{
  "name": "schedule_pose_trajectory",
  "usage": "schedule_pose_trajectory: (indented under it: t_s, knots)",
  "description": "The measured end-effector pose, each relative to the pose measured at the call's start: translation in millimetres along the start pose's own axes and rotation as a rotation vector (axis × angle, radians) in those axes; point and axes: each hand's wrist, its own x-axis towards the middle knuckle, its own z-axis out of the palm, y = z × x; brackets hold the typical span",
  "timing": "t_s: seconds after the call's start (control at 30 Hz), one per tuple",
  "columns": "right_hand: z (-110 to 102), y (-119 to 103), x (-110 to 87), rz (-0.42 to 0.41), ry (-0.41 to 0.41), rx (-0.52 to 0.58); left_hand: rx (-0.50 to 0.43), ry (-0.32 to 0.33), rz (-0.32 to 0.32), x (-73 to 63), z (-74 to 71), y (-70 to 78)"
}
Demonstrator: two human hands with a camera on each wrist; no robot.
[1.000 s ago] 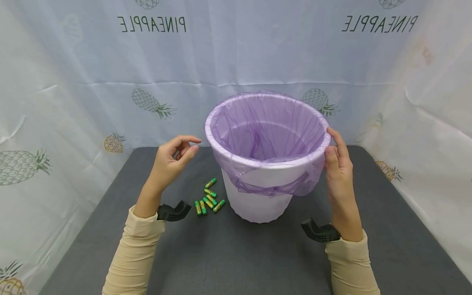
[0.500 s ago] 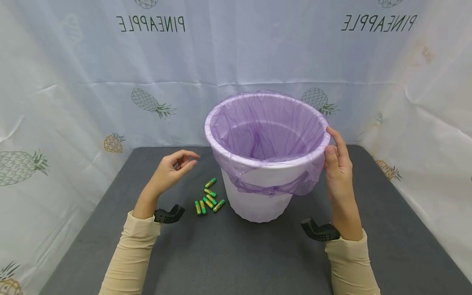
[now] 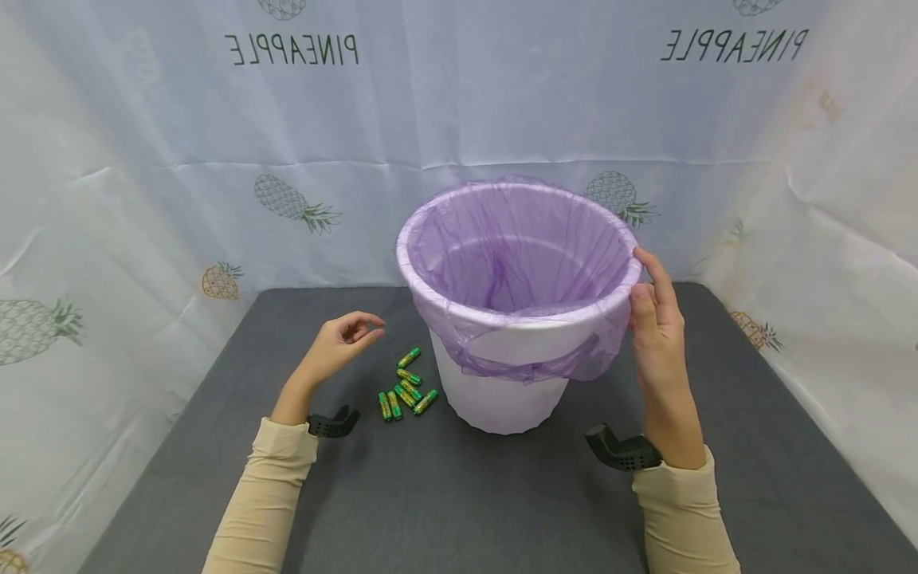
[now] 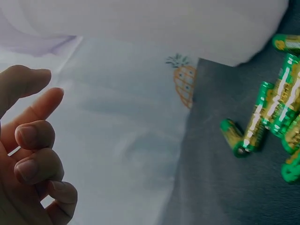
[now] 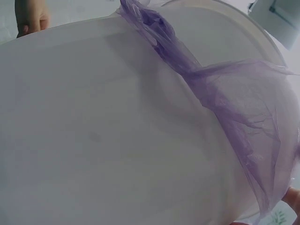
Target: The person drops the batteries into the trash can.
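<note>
A white trash can [image 3: 502,406] stands upright on the table, lined with a purple bag [image 3: 531,275] folded out over its rim. Fingertips of my right hand [image 3: 660,335] rest against the right side of that rim, thumb below the index finger. Just left of the can lie several green-and-gold batteries [image 3: 407,391] in a loose cluster. My left hand [image 3: 337,343] hovers up and left of them, holding nothing, its fingers loosely bent. The left wrist view has the batteries [image 4: 255,117] off to the right of this hand [image 4: 37,154].
A dark cloth covers the table [image 3: 488,510]. Behind it and on both sides hangs a pale curtain [image 3: 459,104] printed with pineapples. Each wrist wears a black camera mount, the left mount [image 3: 334,422] close to the batteries.
My left hand has come down from beside the can's rim toward the table, near the batteries. My right hand stays at the rim, and the batteries lie where they were.
</note>
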Motion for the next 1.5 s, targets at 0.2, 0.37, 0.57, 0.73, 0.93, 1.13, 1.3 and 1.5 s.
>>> schedule_pose_trajectory:
  t_s: [0.2,0.37,0.57,0.73,0.93,1.13,1.3,1.5]
  knots:
    - [0,3,0.6,0.025,0.028,-0.021,0.002,-0.041,-0.067,0.9,9.6,-18.0]
    - [0,3,0.5,0.032,0.03,-0.019,-0.017,-0.098,-0.118,3.8,18.0,-30.0]
    - [1,2,0.6,0.005,0.015,0.007,0.019,-0.139,-0.129,10.1,27.3,-43.1]
    - [1,1,0.7,0.013,0.031,0.004,0.076,-0.145,-0.144,15.2,35.9,-50.4]
    - [1,2,0.4,0.023,0.037,0.003,0.157,-0.179,-0.218,19.0,45.0,-58.6]
    - [0,4,0.6,0.013,0.026,0.015,0.184,-0.217,-0.26,20.2,48.9,-61.1]
    - [-1,4,0.9,-0.013,-0.003,0.032,0.202,-0.222,-0.28,21.1,48.3,-63.4]
    - [-1,2,1.7,-0.04,-0.051,0.059,0.248,-0.173,-0.265,20.7,44.2,-68.3]
